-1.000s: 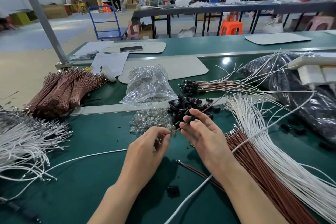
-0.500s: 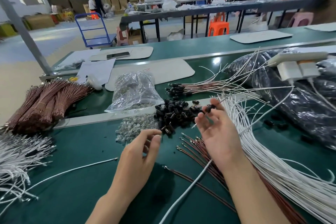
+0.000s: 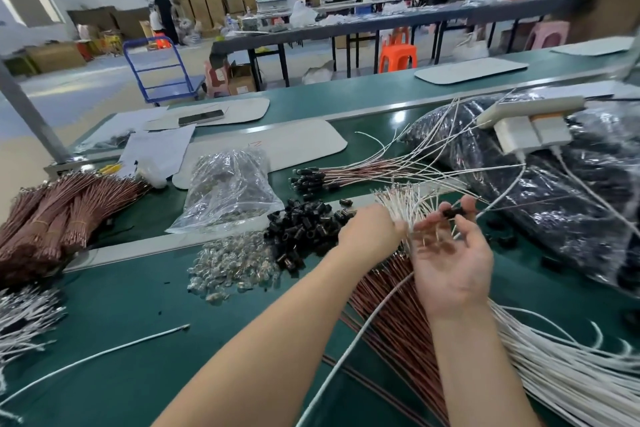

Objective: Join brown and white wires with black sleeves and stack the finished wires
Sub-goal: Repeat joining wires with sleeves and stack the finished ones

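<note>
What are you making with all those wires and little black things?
A person is joining wires at a green workbench. The right hand is palm-up, holding a black sleeve in its fingertip grip. The left hand reaches into the loose white wires, next to the brown wires. A pile of spare sleeves sits close by. Finished wires lie stacked behind.

The green desk (image 3: 114, 315) holds black sleeves (image 3: 304, 225), clear bits (image 3: 232, 263), brown wires (image 3: 52, 215), white wires (image 3: 571, 374) and a plastic bag (image 3: 228, 191).
</note>
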The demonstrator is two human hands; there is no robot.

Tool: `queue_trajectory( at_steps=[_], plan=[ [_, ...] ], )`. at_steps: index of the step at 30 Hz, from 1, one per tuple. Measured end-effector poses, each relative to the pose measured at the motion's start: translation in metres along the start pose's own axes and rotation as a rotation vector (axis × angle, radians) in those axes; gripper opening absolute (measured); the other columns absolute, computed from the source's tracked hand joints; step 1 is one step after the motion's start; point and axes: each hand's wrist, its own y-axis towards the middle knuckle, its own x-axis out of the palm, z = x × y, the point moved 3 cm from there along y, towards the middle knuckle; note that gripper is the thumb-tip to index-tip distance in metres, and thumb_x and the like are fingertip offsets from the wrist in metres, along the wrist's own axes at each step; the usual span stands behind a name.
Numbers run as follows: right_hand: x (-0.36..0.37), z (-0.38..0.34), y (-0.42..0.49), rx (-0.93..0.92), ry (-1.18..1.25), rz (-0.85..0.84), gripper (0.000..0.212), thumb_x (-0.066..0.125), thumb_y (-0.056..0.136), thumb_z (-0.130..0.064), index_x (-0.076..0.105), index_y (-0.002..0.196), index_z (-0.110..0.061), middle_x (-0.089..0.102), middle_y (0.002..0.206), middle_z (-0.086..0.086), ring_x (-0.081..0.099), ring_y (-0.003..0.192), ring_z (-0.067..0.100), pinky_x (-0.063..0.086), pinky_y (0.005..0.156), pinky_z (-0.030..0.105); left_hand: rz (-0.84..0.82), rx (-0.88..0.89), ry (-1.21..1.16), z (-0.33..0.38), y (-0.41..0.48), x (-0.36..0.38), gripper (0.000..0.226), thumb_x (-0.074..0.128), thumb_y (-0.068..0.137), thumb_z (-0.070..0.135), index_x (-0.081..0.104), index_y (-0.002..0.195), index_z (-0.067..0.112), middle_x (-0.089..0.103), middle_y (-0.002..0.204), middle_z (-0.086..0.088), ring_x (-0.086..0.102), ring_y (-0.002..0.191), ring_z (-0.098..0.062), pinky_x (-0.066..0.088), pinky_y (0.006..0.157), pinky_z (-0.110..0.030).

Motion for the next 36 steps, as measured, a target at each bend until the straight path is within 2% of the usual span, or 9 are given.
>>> queue_trajectory(
  at_steps=[4, 8, 12, 17, 21, 24, 27, 30, 36],
  plan=[
    [-0.001, -0.001, 0.002, 0.001, -0.012, 0.006, 0.027, 0.05, 0.097, -0.011, 0.073, 0.101, -0.024, 0.066, 0.094, 0.003, 0.062, 0.072, 0.014, 0.053, 0.076, 0.027, -0.074, -0.132, -0.164, 0.006, 0.007, 0.002, 0.04, 0.061, 0.101, 0.035, 0.05, 0.072, 0.009, 0.043, 0.061, -0.001, 0.037, 0.049, -0.015, 0.03, 0.044, -0.024],
    [0.0, -0.001, 0.001, 0.022, 0.002, 0.018, 0.028, 0.051, 0.097, -0.012, 0.075, 0.099, -0.025, 0.067, 0.093, 0.002, 0.062, 0.071, 0.014, 0.054, 0.074, 0.028, -0.131, -0.199, -0.342, 0.006, 0.001, -0.006, 0.027, 0.056, 0.103, 0.032, 0.063, 0.102, 0.006, 0.051, 0.077, -0.001, 0.043, 0.062, -0.012, 0.037, 0.051, -0.021],
    [0.006, 0.002, -0.002, 0.06, -0.027, -0.024, 0.028, 0.051, 0.096, -0.01, 0.074, 0.099, -0.026, 0.066, 0.092, 0.001, 0.06, 0.072, 0.014, 0.052, 0.072, 0.027, -0.079, -0.227, -0.458, 0.006, -0.002, -0.015, 0.016, 0.05, 0.101, 0.022, 0.058, 0.1, 0.009, 0.053, 0.091, -0.008, 0.044, 0.073, -0.018, 0.034, 0.056, -0.026],
    [0.01, 0.006, -0.006, 0.109, -0.123, -0.165, 0.027, 0.057, 0.093, -0.012, 0.069, 0.113, -0.026, 0.066, 0.094, 0.0, 0.06, 0.074, 0.012, 0.052, 0.068, 0.024, 0.091, -0.223, -0.799, 0.005, -0.007, -0.049, 0.021, 0.045, 0.103, 0.013, 0.055, 0.086, 0.005, 0.058, 0.078, -0.008, 0.047, 0.057, -0.016, 0.038, 0.051, -0.026],
    [0.019, 0.016, -0.015, 0.211, -0.221, -0.32, 0.031, 0.071, 0.084, -0.015, 0.073, 0.113, -0.027, 0.067, 0.094, -0.001, 0.061, 0.076, 0.011, 0.053, 0.07, 0.023, 0.442, -0.034, -1.115, -0.007, -0.034, -0.115, 0.018, 0.04, 0.11, 0.021, 0.051, 0.1, 0.011, 0.069, 0.084, -0.006, 0.06, 0.055, -0.011, 0.051, 0.054, -0.023],
    [0.022, 0.036, -0.025, 0.342, -0.264, -0.387, 0.033, 0.07, 0.086, -0.012, 0.073, 0.116, -0.024, 0.069, 0.098, 0.004, 0.062, 0.077, 0.013, 0.054, 0.068, 0.024, 0.677, 0.094, -1.274, -0.042, -0.073, -0.148, 0.015, 0.042, 0.109, 0.022, 0.053, 0.109, 0.011, 0.075, 0.082, -0.002, 0.068, 0.065, -0.012, 0.057, 0.061, -0.024],
    [0.024, 0.059, -0.033, 0.45, -0.368, -0.415, 0.034, 0.062, 0.093, -0.008, 0.07, 0.124, -0.019, 0.069, 0.105, 0.009, 0.064, 0.08, 0.015, 0.055, 0.071, 0.026, 0.806, 0.04, -1.485, -0.093, -0.111, -0.147, 0.016, 0.043, 0.108, 0.022, 0.053, 0.107, 0.01, 0.077, 0.083, -0.003, 0.069, 0.069, -0.012, 0.058, 0.067, -0.024],
    [0.022, 0.077, -0.041, 0.512, -0.475, -0.426, 0.032, 0.059, 0.096, -0.006, 0.072, 0.121, -0.019, 0.071, 0.113, 0.012, 0.066, 0.082, 0.016, 0.056, 0.074, 0.027, 0.847, -0.076, -1.673, -0.14, -0.137, -0.126, 0.017, 0.038, 0.11, 0.023, 0.05, 0.101, 0.014, 0.076, 0.08, 0.001, 0.063, 0.062, -0.005, 0.055, 0.062, -0.018],
    [0.012, 0.092, -0.042, 0.536, -0.741, -0.377, 0.034, 0.055, 0.099, -0.004, 0.079, 0.108, -0.026, 0.074, 0.115, 0.01, 0.07, 0.083, 0.014, 0.056, 0.069, 0.024, 0.925, -0.179, -1.791, -0.187, -0.156, -0.097, 0.026, 0.035, 0.111, 0.021, 0.051, 0.09, 0.018, 0.07, 0.068, 0.004, 0.059, 0.054, -0.004, 0.051, 0.057, -0.014]
  ],
)
